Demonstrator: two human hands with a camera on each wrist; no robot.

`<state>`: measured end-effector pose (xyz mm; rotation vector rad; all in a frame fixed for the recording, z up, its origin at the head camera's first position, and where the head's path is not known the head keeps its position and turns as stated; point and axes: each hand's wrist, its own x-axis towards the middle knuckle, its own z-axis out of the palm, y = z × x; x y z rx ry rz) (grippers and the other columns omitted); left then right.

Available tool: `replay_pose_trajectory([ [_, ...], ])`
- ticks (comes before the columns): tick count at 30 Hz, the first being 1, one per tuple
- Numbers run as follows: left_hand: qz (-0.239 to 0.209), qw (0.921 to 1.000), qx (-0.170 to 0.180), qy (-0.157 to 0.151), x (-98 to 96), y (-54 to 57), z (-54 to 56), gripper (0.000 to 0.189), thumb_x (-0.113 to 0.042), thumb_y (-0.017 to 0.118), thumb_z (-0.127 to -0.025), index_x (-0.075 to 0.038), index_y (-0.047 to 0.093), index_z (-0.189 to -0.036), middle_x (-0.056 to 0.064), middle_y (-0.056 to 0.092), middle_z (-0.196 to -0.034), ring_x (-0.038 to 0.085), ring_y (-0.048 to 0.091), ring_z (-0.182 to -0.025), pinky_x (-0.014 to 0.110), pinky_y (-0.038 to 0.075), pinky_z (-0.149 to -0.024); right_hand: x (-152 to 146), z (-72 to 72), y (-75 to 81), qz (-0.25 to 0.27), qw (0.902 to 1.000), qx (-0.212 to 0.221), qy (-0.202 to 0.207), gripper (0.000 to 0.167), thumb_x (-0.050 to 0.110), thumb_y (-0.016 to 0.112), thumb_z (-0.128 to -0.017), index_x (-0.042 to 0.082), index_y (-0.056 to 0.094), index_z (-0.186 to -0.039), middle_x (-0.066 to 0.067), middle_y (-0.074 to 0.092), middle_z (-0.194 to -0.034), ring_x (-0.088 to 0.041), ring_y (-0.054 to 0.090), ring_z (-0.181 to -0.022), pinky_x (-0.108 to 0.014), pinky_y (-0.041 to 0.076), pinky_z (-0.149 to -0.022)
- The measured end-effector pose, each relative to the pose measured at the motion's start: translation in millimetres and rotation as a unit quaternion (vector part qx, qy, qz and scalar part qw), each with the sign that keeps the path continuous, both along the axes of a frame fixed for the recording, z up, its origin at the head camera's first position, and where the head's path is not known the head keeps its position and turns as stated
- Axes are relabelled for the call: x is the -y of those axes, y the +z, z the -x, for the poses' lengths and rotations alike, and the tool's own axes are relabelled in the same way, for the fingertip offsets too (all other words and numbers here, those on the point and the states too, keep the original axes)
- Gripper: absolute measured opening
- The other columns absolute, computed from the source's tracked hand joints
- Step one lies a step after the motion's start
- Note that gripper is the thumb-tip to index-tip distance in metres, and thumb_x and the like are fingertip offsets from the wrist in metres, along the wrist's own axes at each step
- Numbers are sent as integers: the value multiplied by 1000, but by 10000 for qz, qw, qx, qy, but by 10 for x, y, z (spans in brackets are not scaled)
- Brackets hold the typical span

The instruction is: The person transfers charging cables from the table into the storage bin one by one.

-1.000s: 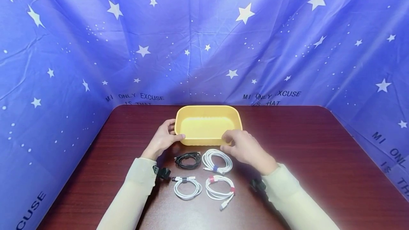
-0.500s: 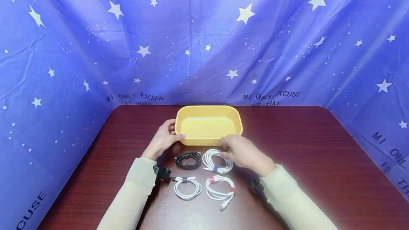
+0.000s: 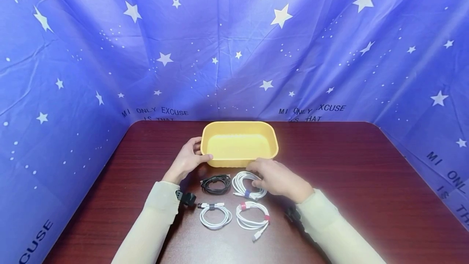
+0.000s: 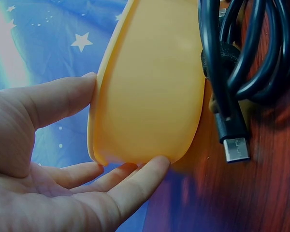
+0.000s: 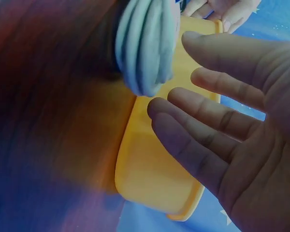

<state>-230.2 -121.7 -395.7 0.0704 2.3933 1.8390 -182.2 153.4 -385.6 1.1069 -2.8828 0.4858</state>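
Note:
In the head view, a yellow plastic box [image 3: 231,163] stands near the table's far edge. My left hand [image 3: 186,160] holds its left end, thumb at the front corner and fingers along the side. My right hand [image 3: 280,177] hovers with loosely bent, parted fingers by the box's front wall, over a coiled white cable with a blue tie [image 3: 239,183]. The right wrist view shows nothing between its fingers and that white cable [image 5: 145,53] just beyond the fingertips. Beside it lies a coiled black cable [image 3: 216,192], whose metal plug [image 4: 237,150] appears in the left wrist view.
Nearer the front lie a white cable with a dark tie [image 3: 214,227] and a white cable with red ties [image 3: 238,217]. All rest on the dark red wooden table [image 3: 340,166]. A blue star-printed curtain [image 3: 234,80] surrounds the back and sides.
My right hand has left the box's front right rim and come slightly toward me and left, above the blue-tied white cable. The left hand and box have not moved.

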Motion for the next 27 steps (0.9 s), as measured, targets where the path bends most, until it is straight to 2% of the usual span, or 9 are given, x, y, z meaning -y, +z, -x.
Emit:
replay_pose_trajectory([
  [7, 45, 10000, -10, 7, 0, 0, 4, 73, 3, 73, -77, 2, 36, -140, 23, 53, -130, 34, 58, -112, 39, 51, -91, -1, 12, -44, -68, 10000, 65, -9, 27, 16, 73, -82, 12, 66, -108, 2, 60, -95, -11, 53, -83, -33, 49, -76],
  [15, 66, 10000, 19, 4, -1, 3, 2, 73, 3, 74, -77, 1, 36, -140, 23, 53, -130, 34, 58, -113, 39, 51, -91, 12, 31, -110, -258, 9996, 8, -114, 26, 19, 73, -81, 15, 65, -106, 6, 57, -90, -10, 52, -80, -32, 48, -73],
  [21, 21, 10000, 20, -4, 3, -3, 8, 74, 3, 73, -77, 2, 36, -140, 23, 53, -130, 34, 58, -113, 39, 51, -91, 24, 27, -147, -266, 9996, 3, -69, 33, 16, 74, -80, 14, 64, -111, 4, 59, -92, -12, 54, -82, -34, 50, -76],
  [27, 5, 10000, 14, 2, -1, -8, 9, 73, 4, 74, -77, 2, 36, -140, 23, 53, -130, 33, 58, -112, 38, 52, -90, 26, 44, -199, -263, 9996, -137, -1, 32, 12, 73, -78, 16, 64, -108, 5, 57, -88, -10, 54, -80, -33, 50, -74],
])
